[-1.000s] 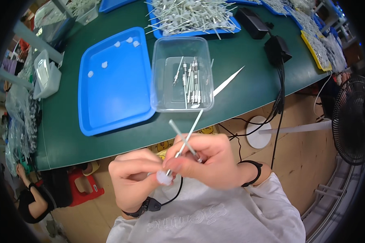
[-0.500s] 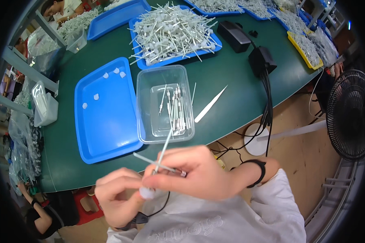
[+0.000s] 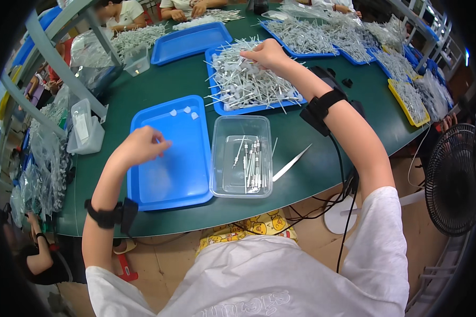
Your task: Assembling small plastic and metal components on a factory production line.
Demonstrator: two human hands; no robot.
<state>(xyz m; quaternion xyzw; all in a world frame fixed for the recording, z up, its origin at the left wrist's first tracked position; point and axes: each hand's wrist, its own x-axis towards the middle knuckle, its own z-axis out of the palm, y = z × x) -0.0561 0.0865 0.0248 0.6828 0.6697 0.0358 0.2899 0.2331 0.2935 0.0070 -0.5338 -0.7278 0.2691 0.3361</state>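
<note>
Near hands: two blue trays, one clear plastic tub, three small white caps, one fan.

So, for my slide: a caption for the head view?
Right hand reaches into heaped white sticks; left hand hovers over blue tray.

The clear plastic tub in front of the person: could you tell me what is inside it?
The clear tub holds a small batch of thin white sticks with metal tips, lying loosely along its length; nothing covers them.
</note>
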